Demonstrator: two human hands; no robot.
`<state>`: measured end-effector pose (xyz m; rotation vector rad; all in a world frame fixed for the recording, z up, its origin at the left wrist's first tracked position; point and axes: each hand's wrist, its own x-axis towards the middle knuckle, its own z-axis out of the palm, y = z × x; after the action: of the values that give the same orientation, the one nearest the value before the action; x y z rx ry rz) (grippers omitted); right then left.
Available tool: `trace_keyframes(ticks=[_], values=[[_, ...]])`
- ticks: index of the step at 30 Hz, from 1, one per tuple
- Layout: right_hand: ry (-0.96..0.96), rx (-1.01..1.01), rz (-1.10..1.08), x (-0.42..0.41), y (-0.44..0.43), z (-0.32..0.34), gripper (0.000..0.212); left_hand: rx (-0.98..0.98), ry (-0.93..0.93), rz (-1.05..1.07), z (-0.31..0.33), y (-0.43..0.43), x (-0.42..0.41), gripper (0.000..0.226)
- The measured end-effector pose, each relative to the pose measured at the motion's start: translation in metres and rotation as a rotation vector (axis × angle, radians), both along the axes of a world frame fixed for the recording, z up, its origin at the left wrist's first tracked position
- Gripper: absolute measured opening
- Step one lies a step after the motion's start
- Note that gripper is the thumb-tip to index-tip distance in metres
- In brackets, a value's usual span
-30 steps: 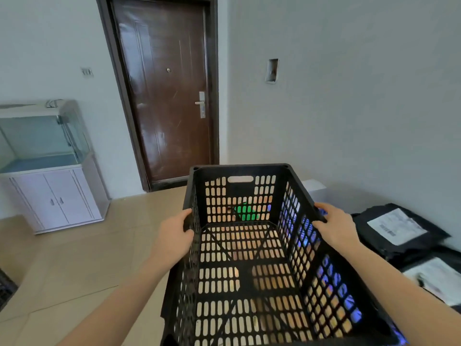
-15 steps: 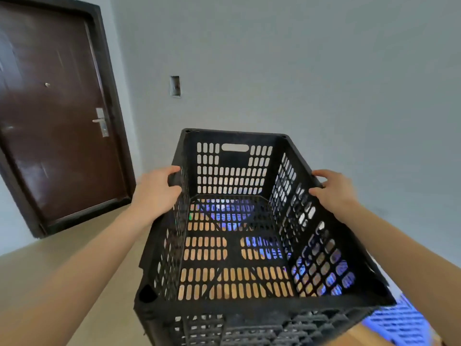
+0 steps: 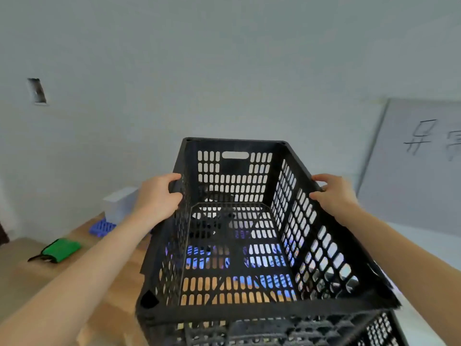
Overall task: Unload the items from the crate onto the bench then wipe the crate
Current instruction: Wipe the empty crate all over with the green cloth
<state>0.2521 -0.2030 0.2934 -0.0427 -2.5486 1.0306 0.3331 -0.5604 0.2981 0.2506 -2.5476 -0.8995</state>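
Black slotted crate (image 3: 238, 248), empty, handle slot in far wall, held over wooden surface (image 3: 117, 290). Left grip (image 3: 159, 196) curled round left rim, right grip (image 3: 334, 193) curled round right rim. On surface at left: green pouch (image 3: 61, 248), blue slotted piece (image 3: 102, 227), white box (image 3: 119, 203). Behind: grey wall (image 3: 224, 71), whiteboard (image 3: 419, 166) with writing at right.

Both bare forearms reach forward. The left hand (image 3: 159, 197) and the right hand (image 3: 334, 193) grip opposite rims of the black slotted plastic crate (image 3: 262, 312).
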Motion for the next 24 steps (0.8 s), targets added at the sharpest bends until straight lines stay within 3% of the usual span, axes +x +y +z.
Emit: trace_keyframes(ticks=[12,24], values=[[-0.085,0.029,-0.315,0.048,0.233,-0.026,0.044,-0.019,-0.065,-0.325,-0.041,0.223,-0.069,0.055],[-0.243,0.049,-0.481,0.033,0.336,-0.098,0.043,0.014,-0.174,-0.497,-0.133,0.341,-0.149,0.052]])
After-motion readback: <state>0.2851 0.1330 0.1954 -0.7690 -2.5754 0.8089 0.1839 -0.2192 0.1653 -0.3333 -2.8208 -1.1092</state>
